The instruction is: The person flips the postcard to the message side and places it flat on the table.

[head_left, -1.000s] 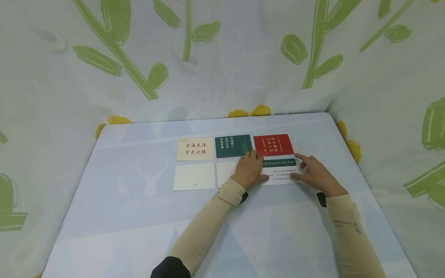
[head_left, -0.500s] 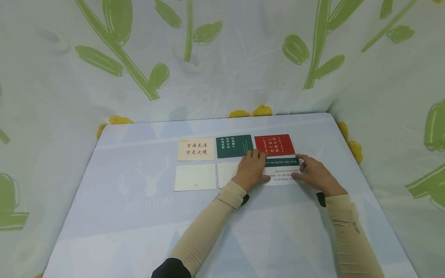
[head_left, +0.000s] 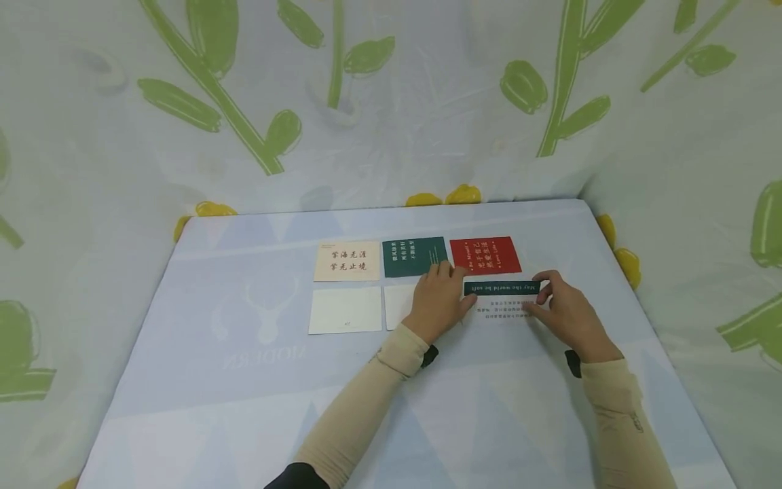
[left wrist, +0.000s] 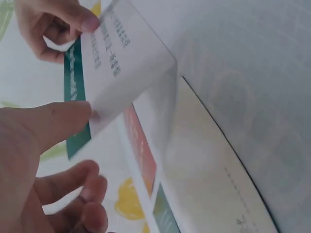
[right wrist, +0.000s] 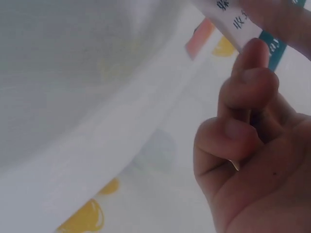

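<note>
My right hand (head_left: 568, 312) pinches the right end of a white card with a dark green band and printed text (head_left: 501, 302). In the left wrist view this card (left wrist: 112, 58) is tilted and raised off the table. My left hand (head_left: 436, 302) is at the card's left end. Its thumb overlaps the edge, while the fingers I can see curl beside it; whether any finger lies behind is hidden. Partly under that hand is a plain white card (head_left: 398, 305). A green card (head_left: 412, 257) and a red card (head_left: 485, 255) lie just behind.
To the left lie a cream card with dark writing (head_left: 347, 261) and another plain white card (head_left: 345, 310). All rest on a pale patterned table (head_left: 244, 407). A white curtain printed with green leaves (head_left: 427, 102) surrounds the table's back and sides.
The green-banded card has shifted right with my right hand, and more of its left end shows. A gap has opened between it and the red card. My left hand has barely moved.
</note>
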The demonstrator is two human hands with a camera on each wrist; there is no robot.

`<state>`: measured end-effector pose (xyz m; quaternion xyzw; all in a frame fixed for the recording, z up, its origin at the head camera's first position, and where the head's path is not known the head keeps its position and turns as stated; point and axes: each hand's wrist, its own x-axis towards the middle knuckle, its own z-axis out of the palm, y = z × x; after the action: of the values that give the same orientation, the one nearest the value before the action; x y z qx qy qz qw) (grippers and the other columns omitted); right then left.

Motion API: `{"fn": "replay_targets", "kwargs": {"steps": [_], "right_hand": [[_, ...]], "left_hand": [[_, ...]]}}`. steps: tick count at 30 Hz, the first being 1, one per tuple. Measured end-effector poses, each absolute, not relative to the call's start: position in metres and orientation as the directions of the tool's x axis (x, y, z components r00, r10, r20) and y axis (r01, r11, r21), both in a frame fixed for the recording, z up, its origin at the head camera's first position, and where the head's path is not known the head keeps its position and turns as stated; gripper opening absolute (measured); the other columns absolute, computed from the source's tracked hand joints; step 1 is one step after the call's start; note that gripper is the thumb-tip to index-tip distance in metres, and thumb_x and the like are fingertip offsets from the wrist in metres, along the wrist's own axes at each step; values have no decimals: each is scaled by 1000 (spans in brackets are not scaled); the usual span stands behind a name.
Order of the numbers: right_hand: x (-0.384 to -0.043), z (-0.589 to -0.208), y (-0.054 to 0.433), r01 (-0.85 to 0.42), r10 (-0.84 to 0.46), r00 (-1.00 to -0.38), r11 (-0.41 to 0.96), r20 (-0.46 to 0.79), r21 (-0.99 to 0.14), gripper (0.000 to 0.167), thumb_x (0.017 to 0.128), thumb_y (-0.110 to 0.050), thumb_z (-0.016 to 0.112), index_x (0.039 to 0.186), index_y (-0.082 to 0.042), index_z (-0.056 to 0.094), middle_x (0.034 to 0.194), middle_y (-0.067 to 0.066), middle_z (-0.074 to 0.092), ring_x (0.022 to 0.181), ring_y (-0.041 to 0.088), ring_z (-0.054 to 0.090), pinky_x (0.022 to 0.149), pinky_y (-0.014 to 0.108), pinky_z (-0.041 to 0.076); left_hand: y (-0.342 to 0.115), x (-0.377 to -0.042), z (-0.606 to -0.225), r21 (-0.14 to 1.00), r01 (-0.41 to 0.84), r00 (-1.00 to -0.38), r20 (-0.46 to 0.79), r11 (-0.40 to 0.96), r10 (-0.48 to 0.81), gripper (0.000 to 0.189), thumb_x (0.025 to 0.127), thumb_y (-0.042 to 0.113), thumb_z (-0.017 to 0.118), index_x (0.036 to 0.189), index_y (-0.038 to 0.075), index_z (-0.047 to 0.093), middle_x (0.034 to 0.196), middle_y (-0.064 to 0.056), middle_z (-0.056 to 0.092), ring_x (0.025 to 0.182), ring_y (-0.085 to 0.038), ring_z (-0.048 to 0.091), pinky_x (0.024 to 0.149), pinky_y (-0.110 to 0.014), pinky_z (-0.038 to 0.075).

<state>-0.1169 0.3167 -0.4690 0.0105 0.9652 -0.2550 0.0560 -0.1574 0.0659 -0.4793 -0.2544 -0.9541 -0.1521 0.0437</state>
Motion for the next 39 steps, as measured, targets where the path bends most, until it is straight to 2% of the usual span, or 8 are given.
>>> {"fn": "replay_targets", "kwargs": {"steps": [6, 10, 15, 22, 27, 31, 35, 39], "right_hand": [[-106, -470, 319, 1, -14, -1000, 862, -26, -506, 50, 90, -16, 78, 128, -4, 46, 90, 9, 57, 73, 23, 50, 54, 30, 41], [-100, -468, 321, -38, -28, -999, 853, 27, -521, 47, 91, -16, 77, 127, -5, 48, 90, 8, 58, 74, 23, 49, 53, 29, 40], [-94, -466, 325, -42, -36, -999, 839, 20, -543, 49, 97, -22, 72, 135, -5, 48, 94, 11, 61, 76, 23, 51, 55, 29, 42], [-88, -467, 334, 14, -40, -996, 829, -84, -559, 46, 102, -40, 61, 134, -8, 55, 98, 12, 67, 80, 25, 57, 57, 31, 47], [-86, -468, 336, -25, -73, -996, 815, -60, -579, 39, 104, -40, 58, 125, -7, 61, 99, 10, 69, 84, 24, 58, 58, 30, 47], [-86, -467, 336, -54, -77, -997, 818, -16, -573, 35, 104, -37, 59, 123, -7, 62, 102, 12, 70, 87, 27, 60, 62, 31, 48], [-87, -467, 335, -57, -72, -997, 813, -4, -580, 41, 105, -38, 57, 131, -6, 58, 115, 18, 68, 96, 33, 64, 75, 44, 53], [-88, -467, 333, -32, -76, -996, 786, -45, -618, 50, 105, -40, 56, 142, -7, 50, 129, 22, 62, 106, 37, 62, 88, 55, 50]], "left_hand": [[62, -155, -481, 601, 375, -880, -9, 706, 475, 35, 99, 43, 64, 122, 17, 67, 76, 8, 66, 63, -8, 58, 51, -21, 45], [62, -154, -482, 716, 298, -879, -52, 632, 474, 29, 101, 44, 61, 108, 18, 72, 65, 12, 60, 56, -7, 55, 46, -22, 42], [62, -151, -480, 718, 297, -884, -43, 629, 466, 32, 103, 43, 58, 88, 18, 72, 61, 14, 60, 54, -6, 54, 46, -22, 40], [63, -148, -477, 736, 274, -884, -60, 619, 463, 32, 102, 44, 59, 91, 18, 74, 66, 11, 64, 57, -7, 55, 47, -22, 42], [62, -146, -476, 744, 263, -889, -61, 615, 454, 32, 102, 45, 59, 89, 20, 73, 67, 10, 66, 58, -7, 55, 49, -23, 43], [60, -145, -475, 743, 288, -886, -33, 605, 462, 33, 102, 46, 59, 97, 18, 76, 68, 13, 64, 60, -7, 56, 51, -23, 44], [59, -144, -474, 736, 318, -878, -9, 598, 479, 36, 100, 49, 59, 109, 19, 77, 73, 16, 63, 67, -6, 56, 55, -23, 46], [58, -140, -474, 721, 337, -873, -2, 606, 488, 38, 99, 53, 60, 113, 22, 77, 80, 16, 64, 74, -5, 55, 58, -22, 46]]}}
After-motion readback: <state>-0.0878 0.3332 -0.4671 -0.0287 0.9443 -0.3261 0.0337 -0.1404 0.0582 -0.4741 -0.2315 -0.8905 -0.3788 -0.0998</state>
